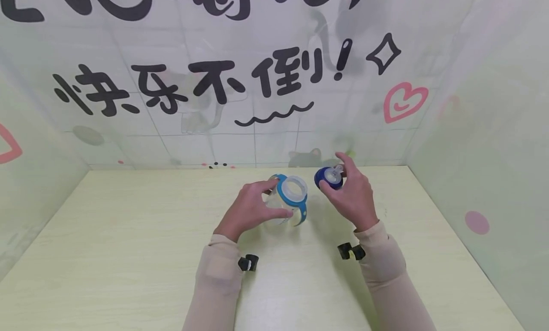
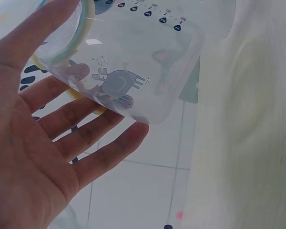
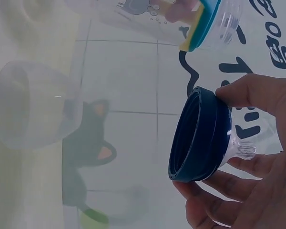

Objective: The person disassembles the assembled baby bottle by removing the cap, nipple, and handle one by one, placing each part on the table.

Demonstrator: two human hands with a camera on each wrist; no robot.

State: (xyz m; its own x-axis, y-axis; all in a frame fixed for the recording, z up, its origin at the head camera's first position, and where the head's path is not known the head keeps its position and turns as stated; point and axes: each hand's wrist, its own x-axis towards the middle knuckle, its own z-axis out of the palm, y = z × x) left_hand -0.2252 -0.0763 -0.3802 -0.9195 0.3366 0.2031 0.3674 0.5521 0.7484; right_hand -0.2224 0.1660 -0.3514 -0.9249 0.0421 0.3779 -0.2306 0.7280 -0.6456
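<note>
My left hand (image 1: 253, 205) grips a clear baby bottle (image 1: 279, 211) by its side, thumb and fingers around the body. The bottle is tilted, its open mouth facing up and toward the right. A blue ring with side handles (image 1: 303, 212) circles its neck, and in the left wrist view the bottle wall (image 2: 128, 57) carries printed animals and scale marks. To the right, my right hand (image 1: 354, 195) pinches a dark blue screw collar with a clear nipple (image 1: 329, 177) by its rim. The right wrist view shows the collar's hollow underside (image 3: 186, 133), apart from the bottle.
A translucent dome-shaped cover (image 3: 33, 105) stands on the pale wooden table (image 1: 128, 235), seen in the right wrist view. Behind the hands rises a white tiled wall (image 1: 206, 150) with black lettering; side walls (image 1: 476, 145) flank the table.
</note>
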